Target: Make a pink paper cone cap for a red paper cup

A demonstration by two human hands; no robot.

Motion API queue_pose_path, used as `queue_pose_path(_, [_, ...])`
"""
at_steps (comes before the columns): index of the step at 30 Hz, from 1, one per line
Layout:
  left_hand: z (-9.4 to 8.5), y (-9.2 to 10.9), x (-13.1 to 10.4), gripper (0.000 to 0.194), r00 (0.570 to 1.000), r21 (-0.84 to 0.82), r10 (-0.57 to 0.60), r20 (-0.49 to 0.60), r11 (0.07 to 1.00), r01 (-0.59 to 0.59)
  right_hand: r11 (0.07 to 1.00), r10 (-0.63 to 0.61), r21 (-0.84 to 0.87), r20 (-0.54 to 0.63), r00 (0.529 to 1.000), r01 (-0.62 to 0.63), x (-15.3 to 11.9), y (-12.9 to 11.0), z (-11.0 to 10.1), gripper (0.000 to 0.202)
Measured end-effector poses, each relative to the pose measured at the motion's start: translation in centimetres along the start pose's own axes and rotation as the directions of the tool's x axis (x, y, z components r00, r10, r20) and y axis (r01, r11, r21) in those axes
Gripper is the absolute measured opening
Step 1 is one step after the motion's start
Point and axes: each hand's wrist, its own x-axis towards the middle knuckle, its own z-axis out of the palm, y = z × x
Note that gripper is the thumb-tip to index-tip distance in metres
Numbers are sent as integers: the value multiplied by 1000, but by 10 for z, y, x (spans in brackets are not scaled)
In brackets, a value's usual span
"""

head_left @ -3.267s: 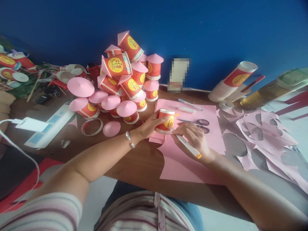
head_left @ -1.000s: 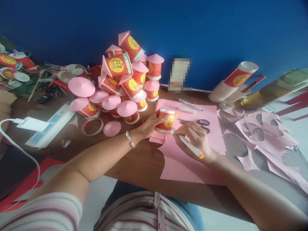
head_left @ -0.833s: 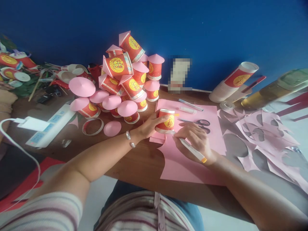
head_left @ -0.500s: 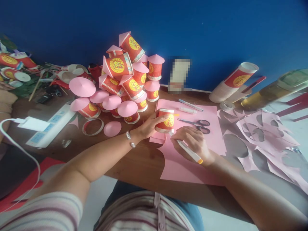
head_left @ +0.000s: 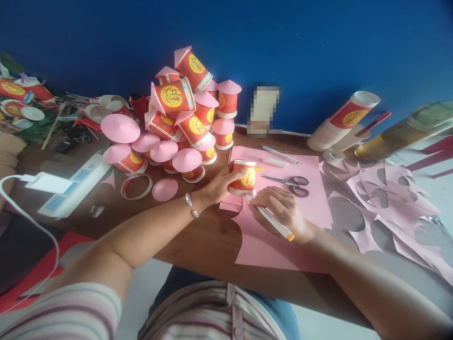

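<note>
Far left: white power strip (head_left: 72, 185) with a plugged-in charger (head_left: 46, 182), well clear of the work

Next right: pile of red cups with pink cone lids (head_left: 184, 118) against the blue wall; loose pink paper disc (head_left: 164, 189) and a paper ring (head_left: 135, 186) on the table in front of it

Centre: left hand (head_left: 220, 184) wraps the red paper cup (head_left: 243, 178), thumb over the near side, fingers behind. Cup stands inverted, rim down on the left edge of the pink paper sheet (head_left: 283, 245), axis roughly vertical

Right hand (head_left: 283, 208) sits just right of and below the cup, pinching a white marker (head_left: 272, 220) in a writing grip. Marker's long axis runs diagonally: tip up-left, touching or just beside the cup's base rim at its lower right; orange end cap down-right toward the wrist. So the cup lies up-left of the pen grip, along the pen's own axis, and the tip meets the rim on the side nearest the right hand. Can't tell if the tip is on the paper or a hair above it

Further right: scissors (head_left: 288, 183) lying on the sheet just behind the right hand, two more pens (head_left: 279, 154) beyond them, then a stack of cups on its side (head_left: 343, 120) and pink offcuts with round holes (head_left: 389, 198)
</note>
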Motion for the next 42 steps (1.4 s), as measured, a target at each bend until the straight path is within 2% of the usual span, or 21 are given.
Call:
queue_pose_path(18, [0,0,0,48,999,-80,-32,-21,996,31,995,7,-102,-36,999,-11,-1,3,-1,22])
queue_pose_path(35, [5,6,-1,48,999,-59,-39,-21,998,38,996,38,-86,-20,999,-39,-2,2,0,24])
queue_pose_path(42, [4,4,0,46,1000,-37,11,-19,999,-11,996,24,-81,-33,999,-27,-1,2,-1,24])
